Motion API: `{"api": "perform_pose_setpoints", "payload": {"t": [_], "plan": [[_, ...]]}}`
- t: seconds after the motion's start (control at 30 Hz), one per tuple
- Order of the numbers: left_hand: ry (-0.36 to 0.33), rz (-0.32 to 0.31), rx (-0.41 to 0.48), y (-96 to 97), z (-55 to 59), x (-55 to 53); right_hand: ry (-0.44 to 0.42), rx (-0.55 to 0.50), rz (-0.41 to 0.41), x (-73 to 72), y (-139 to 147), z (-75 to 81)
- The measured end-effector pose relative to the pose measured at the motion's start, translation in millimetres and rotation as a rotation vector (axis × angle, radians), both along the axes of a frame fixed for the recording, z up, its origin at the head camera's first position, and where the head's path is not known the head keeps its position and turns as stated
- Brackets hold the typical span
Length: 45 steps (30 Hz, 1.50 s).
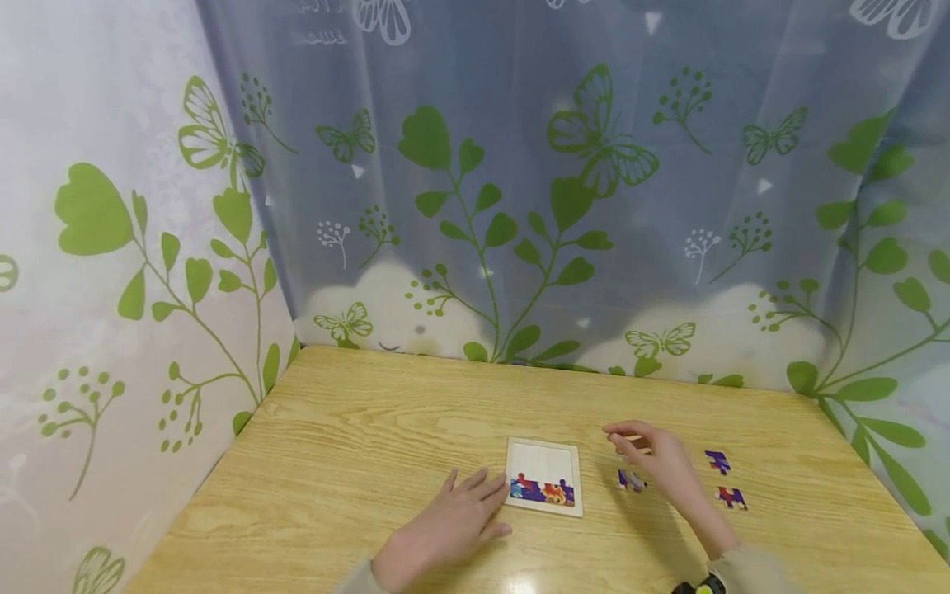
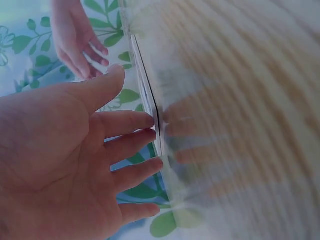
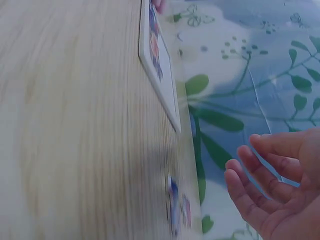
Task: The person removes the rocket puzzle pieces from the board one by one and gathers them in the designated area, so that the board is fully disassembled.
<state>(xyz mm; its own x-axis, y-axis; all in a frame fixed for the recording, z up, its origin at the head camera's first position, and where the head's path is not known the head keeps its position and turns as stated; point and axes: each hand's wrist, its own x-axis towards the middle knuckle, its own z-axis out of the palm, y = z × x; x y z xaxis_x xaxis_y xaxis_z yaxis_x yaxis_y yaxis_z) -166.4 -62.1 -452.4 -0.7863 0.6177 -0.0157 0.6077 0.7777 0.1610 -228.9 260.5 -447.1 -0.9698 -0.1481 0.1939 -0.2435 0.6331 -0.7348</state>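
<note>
A square jigsaw tray lies on the table, its near part filled with purple, red and orange puzzle pieces. My left hand lies beside it with fingers spread and fairly straight, fingertips right at the tray's left edge. In the left wrist view those fingers meet the thin side of the tray. To the right, my right hand hovers over a loose puzzle piece, its fingers loosely bent. Nothing shows between those fingers in the right wrist view. Another piece is mostly hidden beneath that hand.
Two more loose pieces, one farther back and one nearer, lie right of my right hand. The wooden table ends at a patterned curtain behind and at the sides. A dark watch is on my right wrist.
</note>
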Motion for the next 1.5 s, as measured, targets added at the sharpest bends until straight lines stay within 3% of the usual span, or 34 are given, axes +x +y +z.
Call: {"api": "perform_pose_setpoints", "payload": {"t": [0.17,0.4,0.77,1.13,1.5], "plan": [[0.001,0.006,-0.006,-0.1,-4.1,-0.1,-0.032,0.019,0.06,-0.8,-26,2.2],[-0.022,0.006,0.007,0.7,-4.9,0.3,0.008,0.077,0.153,-4.5,-56,-4.0],[-0.008,0.004,0.006,1.5,-3.9,2.2,-0.08,0.12,0.275,-4.4,-82,-13.0],[-0.015,0.002,-0.001,2.5,-4.5,1.8,-0.047,0.238,0.311,-3.9,-94,-17.5],[-0.035,0.001,-0.002,1.7,-6.8,-0.4,-0.043,0.27,0.324,-4.9,-98,-18.2]]}}
